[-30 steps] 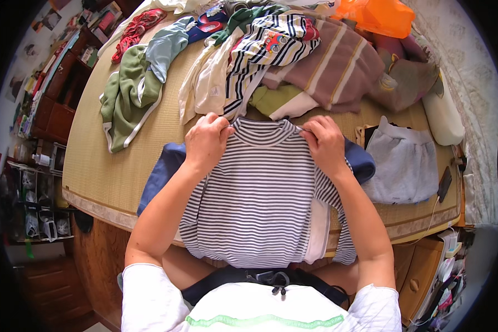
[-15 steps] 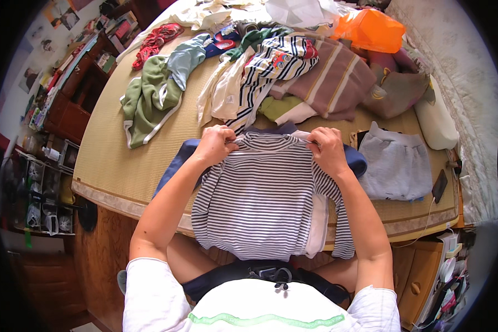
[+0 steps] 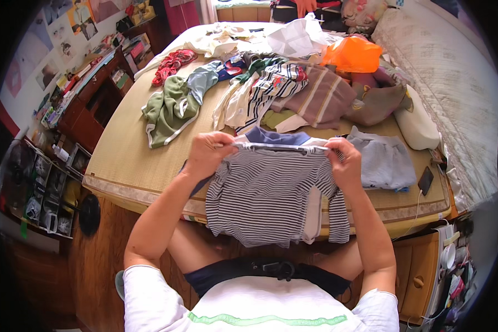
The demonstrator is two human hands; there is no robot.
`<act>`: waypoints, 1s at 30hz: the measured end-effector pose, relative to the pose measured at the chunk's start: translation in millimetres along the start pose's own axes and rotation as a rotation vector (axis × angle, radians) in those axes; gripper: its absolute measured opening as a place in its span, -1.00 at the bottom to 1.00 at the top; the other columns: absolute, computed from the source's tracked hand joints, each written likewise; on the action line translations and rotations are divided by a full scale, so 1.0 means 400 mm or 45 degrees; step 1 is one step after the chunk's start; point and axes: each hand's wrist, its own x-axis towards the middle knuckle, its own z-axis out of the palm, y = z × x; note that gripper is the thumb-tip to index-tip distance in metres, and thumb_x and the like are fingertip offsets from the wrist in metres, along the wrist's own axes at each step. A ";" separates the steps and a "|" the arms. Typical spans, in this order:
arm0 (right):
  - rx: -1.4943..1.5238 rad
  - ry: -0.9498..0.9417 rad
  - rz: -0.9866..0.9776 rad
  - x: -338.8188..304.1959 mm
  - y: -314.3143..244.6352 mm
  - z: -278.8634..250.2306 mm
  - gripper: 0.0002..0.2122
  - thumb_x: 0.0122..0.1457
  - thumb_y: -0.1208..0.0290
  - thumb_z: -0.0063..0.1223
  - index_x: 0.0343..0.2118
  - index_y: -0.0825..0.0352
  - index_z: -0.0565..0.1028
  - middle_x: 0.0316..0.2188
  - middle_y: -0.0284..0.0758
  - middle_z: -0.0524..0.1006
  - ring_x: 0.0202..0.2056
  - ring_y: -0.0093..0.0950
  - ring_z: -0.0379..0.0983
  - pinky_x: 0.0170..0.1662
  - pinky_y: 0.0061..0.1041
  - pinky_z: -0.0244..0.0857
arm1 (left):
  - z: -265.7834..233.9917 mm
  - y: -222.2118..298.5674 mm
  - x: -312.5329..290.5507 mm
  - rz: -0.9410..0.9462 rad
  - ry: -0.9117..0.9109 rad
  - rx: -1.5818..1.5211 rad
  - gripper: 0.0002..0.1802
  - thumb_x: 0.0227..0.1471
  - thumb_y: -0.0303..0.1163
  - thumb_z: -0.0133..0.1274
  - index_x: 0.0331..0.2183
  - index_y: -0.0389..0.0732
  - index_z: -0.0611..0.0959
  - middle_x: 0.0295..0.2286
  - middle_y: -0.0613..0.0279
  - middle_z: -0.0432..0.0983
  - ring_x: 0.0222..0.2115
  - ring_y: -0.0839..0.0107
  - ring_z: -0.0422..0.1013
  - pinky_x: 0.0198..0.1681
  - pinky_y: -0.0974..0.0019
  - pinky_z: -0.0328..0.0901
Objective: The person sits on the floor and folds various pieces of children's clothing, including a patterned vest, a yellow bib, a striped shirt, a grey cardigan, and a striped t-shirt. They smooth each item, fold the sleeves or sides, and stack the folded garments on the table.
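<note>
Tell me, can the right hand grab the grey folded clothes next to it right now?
Probably not yet. The right hand is shut on the striped shirt, so it is busy. The grey folded clothes lie close beside it on the bed, with nothing between.

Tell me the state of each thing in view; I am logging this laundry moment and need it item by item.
Striped shirt: lifted off the bed, hanging from its top edge.
Left hand: shut on the shirt's left shoulder.
Right hand: shut on its right shoulder.
Green garment: crumpled on the mat.
Grey garment: lying flat, roughly folded.
Orange bag: bunched on the clothes pile.
Phone: lying at the bed's edge.
</note>
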 end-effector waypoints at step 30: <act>-0.865 -0.094 -0.685 0.390 0.111 0.018 -0.70 0.10 0.60 0.10 -0.06 0.33 0.52 -0.06 -0.09 0.56 0.06 -0.13 0.45 0.09 -0.23 0.35 | -0.027 -0.012 0.374 0.527 0.153 0.984 -0.57 0.02 -0.35 0.29 -0.04 -0.22 0.65 -0.17 0.08 0.66 -0.17 0.17 0.59 -0.06 0.21 0.43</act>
